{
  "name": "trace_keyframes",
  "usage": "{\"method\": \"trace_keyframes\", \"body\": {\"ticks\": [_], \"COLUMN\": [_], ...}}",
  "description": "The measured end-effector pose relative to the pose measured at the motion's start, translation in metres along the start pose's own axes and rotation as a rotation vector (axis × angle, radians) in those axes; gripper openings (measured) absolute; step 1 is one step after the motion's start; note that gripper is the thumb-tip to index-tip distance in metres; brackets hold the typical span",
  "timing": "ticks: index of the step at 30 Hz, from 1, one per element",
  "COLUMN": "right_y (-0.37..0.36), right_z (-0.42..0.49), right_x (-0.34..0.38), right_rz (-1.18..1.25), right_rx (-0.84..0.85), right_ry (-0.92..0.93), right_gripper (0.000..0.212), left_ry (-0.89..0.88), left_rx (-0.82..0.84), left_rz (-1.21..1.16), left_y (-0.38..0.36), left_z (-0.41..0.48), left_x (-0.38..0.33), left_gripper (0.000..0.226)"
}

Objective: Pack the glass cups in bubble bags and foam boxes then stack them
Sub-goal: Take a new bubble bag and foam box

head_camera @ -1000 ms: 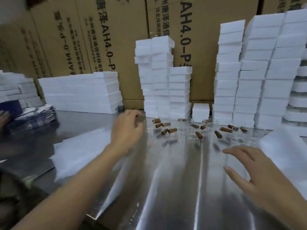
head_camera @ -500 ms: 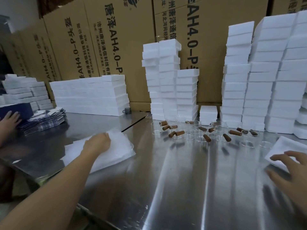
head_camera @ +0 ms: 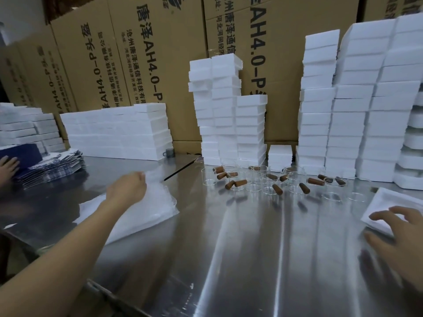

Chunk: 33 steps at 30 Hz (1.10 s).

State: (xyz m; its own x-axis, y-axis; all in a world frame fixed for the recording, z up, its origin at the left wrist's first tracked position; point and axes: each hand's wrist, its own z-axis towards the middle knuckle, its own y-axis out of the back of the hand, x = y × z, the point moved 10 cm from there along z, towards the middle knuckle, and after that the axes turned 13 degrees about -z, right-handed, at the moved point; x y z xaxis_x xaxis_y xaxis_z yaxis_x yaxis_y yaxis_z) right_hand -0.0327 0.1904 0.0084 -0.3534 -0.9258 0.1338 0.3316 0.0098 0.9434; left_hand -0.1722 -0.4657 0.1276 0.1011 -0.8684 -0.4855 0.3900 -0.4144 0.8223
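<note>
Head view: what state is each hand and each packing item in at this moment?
left hand, pinches top bubble bag by its far edge.
bubble bag pile, lying flat.
right hand, fingers spread, touching foam box.
foam box, open, no cup inside.
glass cups, upright, empty, unbagged.
foam stacks, standing.

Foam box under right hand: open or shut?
Open: the foam box lies as a single half, recess facing up, no lid on it. The right hand covers part of it.
</note>
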Motion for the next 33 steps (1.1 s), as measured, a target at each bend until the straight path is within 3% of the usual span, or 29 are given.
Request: {"method": "trace_keyframes", "body": {"ticks": [4, 12, 15, 17, 19, 23, 25, 28, 31, 33], "right_y": [0.044, 0.065, 0.069, 0.068, 0.069, 0.080, 0.076, 0.047, 0.011, 0.010], "right_z": [-0.006, -0.013, -0.010, -0.010, -0.010, -0.015, -0.019, -0.029, -0.038, -0.036], "right_x": [0.006, -0.004, -0.009, -0.010, -0.010, 0.014, 0.034, 0.066, 0.079, 0.075], "right_rz": [-0.096, -0.166, -0.101, -0.079, -0.060, 0.127, 0.218, 0.151, 0.011, 0.016], "right_rx": [-0.112, -0.117, -0.160, -0.189, -0.224, -0.317, -0.269, -0.070, 0.162, 0.179], "right_ry": [-0.064, -0.068, -0.067, -0.071, -0.060, 0.067, 0.162, 0.318, 0.393, 0.369], "right_gripper": [0.043, 0.051, 0.048, 0.048, 0.045, 0.029, 0.031, 0.049, 0.067, 0.067], "left_ry": [-0.233, -0.622, -0.698, -0.735, -0.719, -0.784, -0.748, -0.678, -0.672, -0.673], "left_rx": [0.011, 0.419, 0.697, 0.786, 0.779, 0.537, 0.565, 0.703, 0.727, 0.711], "left_rz": [-0.095, -0.269, -0.162, -0.075, -0.175, -0.295, -0.210, -0.020, -0.005, -0.029], "left_y": [0.006, -0.101, -0.187, -0.225, -0.229, -0.199, -0.207, -0.238, -0.250, -0.250], "left_z": [-0.037, -0.187, -0.259, -0.287, -0.284, -0.240, -0.216, -0.199, -0.196, -0.194], "left_x": [-0.115, -0.312, -0.326, -0.324, -0.326, -0.318, -0.297, -0.271, -0.269, -0.270], "left_gripper": [0.046, 0.045, 0.058, 0.071, 0.073, 0.063, 0.061, 0.065, 0.068, 0.069]}}
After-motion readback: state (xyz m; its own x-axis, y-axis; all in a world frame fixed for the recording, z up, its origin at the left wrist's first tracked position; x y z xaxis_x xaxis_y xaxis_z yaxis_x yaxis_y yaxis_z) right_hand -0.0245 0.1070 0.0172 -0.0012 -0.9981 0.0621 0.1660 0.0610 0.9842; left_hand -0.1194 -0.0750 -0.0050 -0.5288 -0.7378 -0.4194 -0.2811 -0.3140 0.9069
